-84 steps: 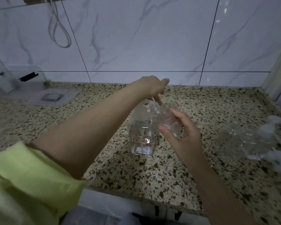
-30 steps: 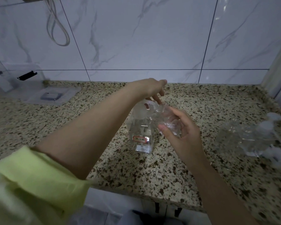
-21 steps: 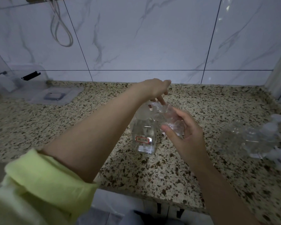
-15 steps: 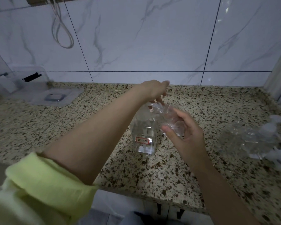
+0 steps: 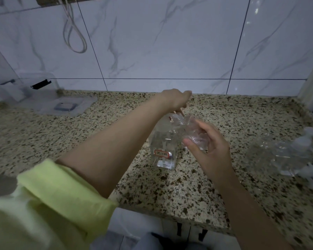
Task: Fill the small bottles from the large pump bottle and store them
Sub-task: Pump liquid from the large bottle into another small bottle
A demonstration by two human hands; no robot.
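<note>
A large clear pump bottle with a small red-edged label stands upright on the speckled stone counter. My left hand reaches over its top and rests on the pump head, which it mostly hides. My right hand holds a small clear bottle tilted, its mouth right beside the pump's spout. Whether the small bottle holds any liquid is hard to tell in the dim light.
Several more small clear bottles with white pump tops lie at the right of the counter. A clear storage box and its flat lid sit at the back left. A white cord hangs on the tiled wall.
Both hands keep their places at the pump bottle; only small shifts of the left hand over the pump and slight camera sway show.
</note>
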